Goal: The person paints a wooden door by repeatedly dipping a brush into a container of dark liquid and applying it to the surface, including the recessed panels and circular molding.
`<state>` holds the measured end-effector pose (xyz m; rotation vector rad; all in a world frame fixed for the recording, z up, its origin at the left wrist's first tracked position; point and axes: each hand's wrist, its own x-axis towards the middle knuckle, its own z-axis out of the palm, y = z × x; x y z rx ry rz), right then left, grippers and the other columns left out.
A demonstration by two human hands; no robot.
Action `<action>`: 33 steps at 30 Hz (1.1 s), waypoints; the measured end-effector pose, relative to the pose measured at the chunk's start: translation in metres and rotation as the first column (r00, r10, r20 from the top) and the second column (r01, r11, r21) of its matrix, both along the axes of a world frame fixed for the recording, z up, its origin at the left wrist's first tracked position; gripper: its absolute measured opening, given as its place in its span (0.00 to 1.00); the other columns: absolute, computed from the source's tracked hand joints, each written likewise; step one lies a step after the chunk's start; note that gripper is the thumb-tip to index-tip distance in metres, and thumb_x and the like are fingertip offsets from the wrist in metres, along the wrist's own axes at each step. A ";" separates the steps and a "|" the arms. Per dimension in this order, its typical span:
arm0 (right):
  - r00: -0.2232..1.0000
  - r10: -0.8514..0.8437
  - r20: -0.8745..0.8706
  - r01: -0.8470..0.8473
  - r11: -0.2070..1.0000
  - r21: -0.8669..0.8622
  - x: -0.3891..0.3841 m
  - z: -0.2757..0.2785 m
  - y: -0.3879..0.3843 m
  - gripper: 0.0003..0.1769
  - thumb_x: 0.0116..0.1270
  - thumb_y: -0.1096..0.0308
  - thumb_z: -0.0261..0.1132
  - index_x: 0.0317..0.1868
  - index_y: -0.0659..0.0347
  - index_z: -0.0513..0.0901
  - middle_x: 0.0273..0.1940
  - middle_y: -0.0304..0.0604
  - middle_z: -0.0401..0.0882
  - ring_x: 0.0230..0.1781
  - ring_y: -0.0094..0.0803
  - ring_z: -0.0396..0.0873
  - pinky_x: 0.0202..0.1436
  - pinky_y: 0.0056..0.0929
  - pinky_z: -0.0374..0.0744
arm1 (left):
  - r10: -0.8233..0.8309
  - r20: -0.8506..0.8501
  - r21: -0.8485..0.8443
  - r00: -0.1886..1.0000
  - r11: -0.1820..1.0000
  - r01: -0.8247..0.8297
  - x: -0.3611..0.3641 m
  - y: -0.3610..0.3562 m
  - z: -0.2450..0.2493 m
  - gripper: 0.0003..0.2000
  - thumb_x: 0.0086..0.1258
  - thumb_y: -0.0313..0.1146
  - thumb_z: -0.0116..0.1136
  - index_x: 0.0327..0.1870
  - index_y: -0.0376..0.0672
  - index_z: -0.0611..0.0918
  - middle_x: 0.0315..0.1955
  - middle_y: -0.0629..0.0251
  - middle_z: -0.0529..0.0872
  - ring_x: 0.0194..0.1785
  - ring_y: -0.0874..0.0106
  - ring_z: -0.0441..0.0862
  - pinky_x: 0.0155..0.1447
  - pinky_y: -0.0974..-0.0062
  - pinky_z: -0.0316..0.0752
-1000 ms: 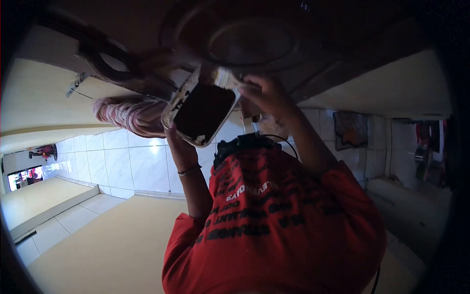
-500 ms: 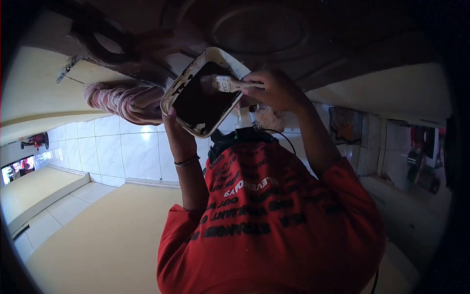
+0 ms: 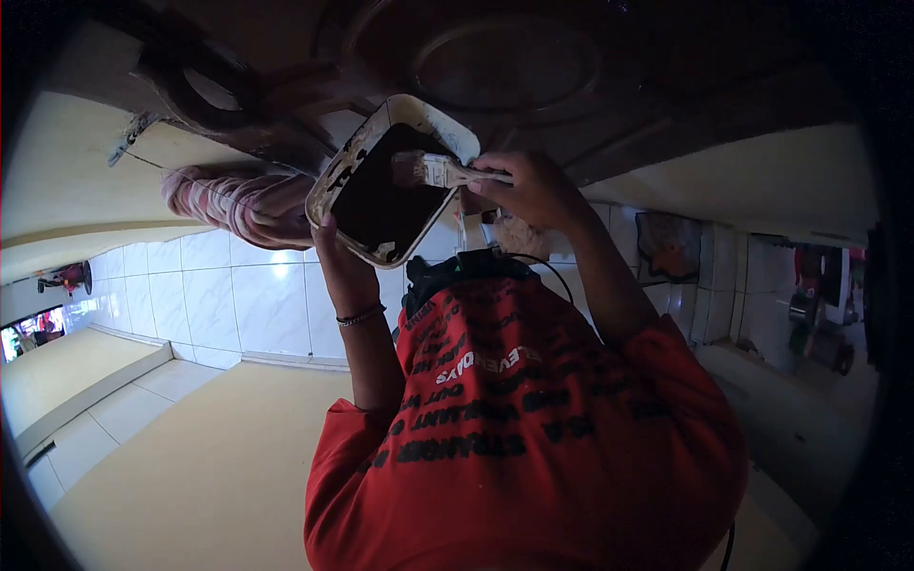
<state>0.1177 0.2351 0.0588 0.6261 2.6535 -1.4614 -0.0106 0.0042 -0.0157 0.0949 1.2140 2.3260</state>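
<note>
A cream-coloured rectangular tub [image 3: 433, 116] with rounded corners hangs tilted in front of my chest. Dark brown paint [image 3: 386, 205] covers its bottom, and streaks of it mark the inner walls. My left hand [image 3: 345, 266] grips the tub's near left side, thumb over the rim and the other fingers hidden beneath. In my right hand [image 3: 538, 190] is a paintbrush [image 3: 457, 175], pinched by its pale, stained handle. The brush points left across the tub's right rim, with its brown-coated bristles over the paint.
A dark carved wooden panel [image 3: 647, 71] with an oval moulding spans the top. Bundled pinkish cloth [image 3: 238, 205] is left of the tub. Below lies white tiled floor [image 3: 209, 295], with a dark mat [image 3: 668, 246] at right. Cream walls [image 3: 743, 167] stand on both sides.
The tub has shifted slightly left. My right hand and the paintbrush have dropped slightly in the view, with the bristles still over the paint.
</note>
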 end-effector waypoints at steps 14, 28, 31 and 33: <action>0.925 -0.265 -0.273 0.122 0.887 -0.445 -0.011 -0.039 0.000 0.22 0.68 0.60 0.67 0.55 0.66 0.78 0.30 0.39 0.82 0.19 0.19 0.78 0.20 0.22 0.75 | -0.002 0.022 -0.006 1.000 1.000 0.002 0.001 0.001 -0.005 0.28 0.73 0.45 0.48 0.70 0.39 0.65 0.64 0.56 0.72 0.69 0.63 0.69 0.73 0.64 0.61; 0.872 -0.300 -0.387 0.401 0.891 0.213 -0.049 -0.026 -0.011 0.20 0.68 0.60 0.64 0.54 0.67 0.80 0.47 0.57 0.84 0.48 0.47 0.85 0.51 0.37 0.80 | -0.031 0.043 -0.009 0.999 0.999 0.032 0.003 0.003 -0.003 0.28 0.74 0.45 0.49 0.70 0.39 0.65 0.65 0.57 0.71 0.69 0.64 0.68 0.73 0.63 0.61; 0.798 -0.324 -0.507 0.473 0.859 0.197 -0.052 -0.028 -0.013 0.17 0.67 0.61 0.64 0.51 0.63 0.82 0.42 0.55 0.86 0.43 0.48 0.85 0.48 0.41 0.81 | -0.033 0.020 -0.027 0.999 0.999 0.033 0.003 0.003 -0.004 0.28 0.74 0.45 0.49 0.70 0.39 0.65 0.65 0.56 0.72 0.69 0.63 0.68 0.73 0.63 0.61; 0.776 -0.347 -0.527 0.482 0.864 0.142 -0.051 -0.025 -0.014 0.17 0.67 0.61 0.64 0.51 0.64 0.82 0.42 0.56 0.86 0.43 0.48 0.86 0.47 0.41 0.81 | -0.038 0.018 -0.030 0.999 0.999 0.039 0.004 0.004 0.000 0.28 0.74 0.46 0.49 0.70 0.39 0.65 0.65 0.56 0.72 0.69 0.63 0.69 0.73 0.63 0.61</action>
